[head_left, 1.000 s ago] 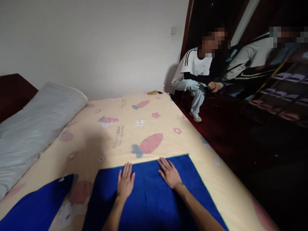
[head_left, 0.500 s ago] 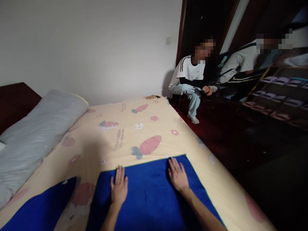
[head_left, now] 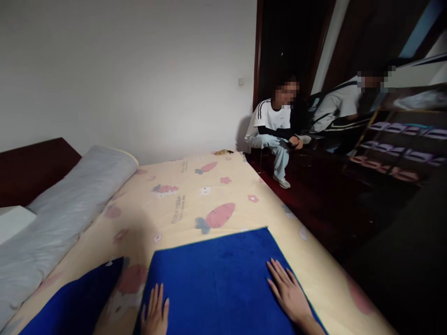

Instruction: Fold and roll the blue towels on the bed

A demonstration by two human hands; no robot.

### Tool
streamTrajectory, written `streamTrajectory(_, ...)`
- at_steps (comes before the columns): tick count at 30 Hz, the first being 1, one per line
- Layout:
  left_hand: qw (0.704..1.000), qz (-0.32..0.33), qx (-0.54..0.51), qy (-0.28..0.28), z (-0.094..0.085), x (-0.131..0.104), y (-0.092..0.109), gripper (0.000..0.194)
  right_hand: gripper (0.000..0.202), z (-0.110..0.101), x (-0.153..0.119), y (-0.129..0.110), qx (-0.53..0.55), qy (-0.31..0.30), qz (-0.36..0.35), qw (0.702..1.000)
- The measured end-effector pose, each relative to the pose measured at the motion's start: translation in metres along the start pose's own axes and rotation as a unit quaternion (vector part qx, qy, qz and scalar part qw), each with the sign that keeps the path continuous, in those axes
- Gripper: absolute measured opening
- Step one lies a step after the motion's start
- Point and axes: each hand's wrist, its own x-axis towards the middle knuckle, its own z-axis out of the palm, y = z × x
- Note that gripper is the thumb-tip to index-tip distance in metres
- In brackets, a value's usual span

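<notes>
A blue cloth (head_left: 213, 279) with a thin green edge lies spread flat on the bed (head_left: 195, 214), which has a cream sheet printed with carrots and flowers. My left hand (head_left: 155, 312) rests palm down near the cloth's left edge, fingers apart, its wrist cut off by the bottom of the view. Near the right edge my right hand (head_left: 288, 291) also lies flat on the cloth with spread fingers. Neither hand holds anything. A second blue cloth (head_left: 78, 302) with a small white tag lies to the left of my left hand.
Grey bedding (head_left: 84, 190) and a white object (head_left: 16, 222) are at the left. One person (head_left: 274, 121) sits beyond the bed's far right corner; another person (head_left: 338, 107) leans by a rack of slippers (head_left: 401, 144). A small tan item (head_left: 221, 152) lies at the bed's far end.
Both hands have moved back from the cloth's far edge toward me, and outward to its left and right edges. The view has tilted up slightly, showing more of the white object.
</notes>
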Motion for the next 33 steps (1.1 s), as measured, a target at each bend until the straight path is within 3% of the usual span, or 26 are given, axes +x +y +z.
streamTrajectory(2,1.000,0.003,0.000,-0.012,0.000,-0.003,-0.030,0.057,0.062,-0.003,-0.011,0.025,-0.003,0.005,0.000,1.000)
streamTrajectory(3,1.000,0.004,0.006,-0.011,-0.002,-0.005,-0.036,0.057,0.062,-0.004,-0.014,0.029,-0.005,0.010,0.005,1.000)
streamTrajectory(5,1.000,0.002,0.023,0.013,-0.010,-0.010,-0.026,0.057,0.064,-0.004,-0.014,0.018,-0.010,0.032,0.028,0.999)
streamTrajectory(7,0.998,0.016,0.030,0.047,-0.020,-0.017,0.007,0.056,0.063,-0.002,-0.012,-0.016,-0.003,0.061,0.042,0.997)
streamTrajectory(9,0.996,0.067,0.014,0.064,-0.026,-0.029,0.056,0.054,0.057,0.004,-0.013,-0.064,0.027,0.067,0.016,0.997)
streamTrajectory(13,0.986,0.159,-0.054,0.021,-0.019,-0.065,0.153,0.054,0.049,0.022,-0.029,-0.152,0.101,0.009,-0.074,0.992)
streamTrajectory(16,0.980,0.180,-0.083,-0.022,-0.009,-0.091,0.185,0.054,0.049,0.029,-0.046,-0.173,0.119,-0.028,-0.105,0.987)
streamTrajectory(19,0.985,0.150,-0.078,-0.021,-0.008,-0.105,0.170,0.054,0.051,0.022,-0.061,-0.153,0.101,-0.033,-0.081,0.991)
streamTrajectory(22,0.996,0.069,-0.055,-0.001,-0.012,-0.107,0.124,0.056,0.056,0.010,-0.077,-0.108,0.059,-0.006,-0.008,0.998)
streamTrajectory(25,0.994,-0.076,-0.070,0.038,-0.010,-0.107,0.072,0.062,0.060,0.002,-0.092,-0.061,0.011,0.037,0.068,0.997)
streamTrajectory(29,0.938,-0.271,-0.161,0.146,-0.005,-0.112,0.027,0.075,0.065,0.001,-0.106,-0.021,-0.007,0.079,0.110,0.991)
streamTrajectory(31,0.913,-0.309,-0.188,0.189,-0.006,-0.114,0.020,0.077,0.067,0.002,-0.110,-0.012,-0.005,0.076,0.109,0.991)
streamTrajectory(33,0.907,-0.316,-0.179,0.211,-0.009,-0.115,0.020,0.077,0.069,0.003,-0.113,-0.007,-0.001,0.063,0.114,0.992)
